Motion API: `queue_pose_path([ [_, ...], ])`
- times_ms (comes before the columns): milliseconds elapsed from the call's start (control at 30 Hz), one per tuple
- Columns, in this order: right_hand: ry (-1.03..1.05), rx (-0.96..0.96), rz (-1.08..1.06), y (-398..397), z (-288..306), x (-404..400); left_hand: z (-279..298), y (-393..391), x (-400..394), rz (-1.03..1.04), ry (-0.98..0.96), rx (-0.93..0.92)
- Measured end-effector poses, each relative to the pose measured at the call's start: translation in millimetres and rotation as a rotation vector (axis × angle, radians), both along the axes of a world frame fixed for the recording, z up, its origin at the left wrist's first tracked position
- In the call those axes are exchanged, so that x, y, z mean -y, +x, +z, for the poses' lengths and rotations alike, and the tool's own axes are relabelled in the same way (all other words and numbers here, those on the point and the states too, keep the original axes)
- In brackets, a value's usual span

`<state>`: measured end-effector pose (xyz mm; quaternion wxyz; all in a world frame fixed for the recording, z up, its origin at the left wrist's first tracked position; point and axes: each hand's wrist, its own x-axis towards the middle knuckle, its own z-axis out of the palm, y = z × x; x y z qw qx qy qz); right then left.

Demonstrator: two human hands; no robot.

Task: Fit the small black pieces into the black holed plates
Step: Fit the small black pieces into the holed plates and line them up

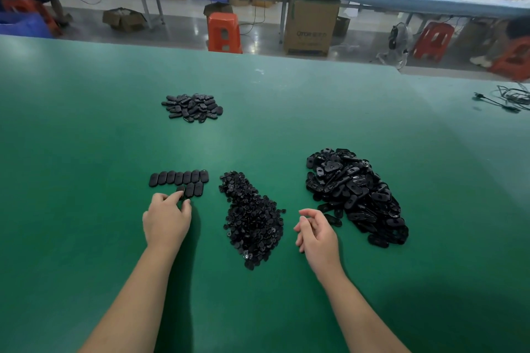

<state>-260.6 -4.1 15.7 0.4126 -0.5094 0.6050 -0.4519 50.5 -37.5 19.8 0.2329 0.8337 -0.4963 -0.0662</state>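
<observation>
Looks like the lay-out step: left hand [167, 219] pinches a plate [180, 190] onto the second row [191, 188] just left of the pieces pile [252, 218], right hand [315, 233] hangs loosely curled and empty just right of it, so next probably grab another plate from the plate pile [357, 195] farther right.
</observation>
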Motion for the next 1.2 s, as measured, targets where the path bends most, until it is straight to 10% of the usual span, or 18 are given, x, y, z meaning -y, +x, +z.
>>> queue_pose_path([
  [1200,-0.003,0.005,0.013,1,3,-2,-5,-59,3,-0.354,-0.031,-0.033],
])
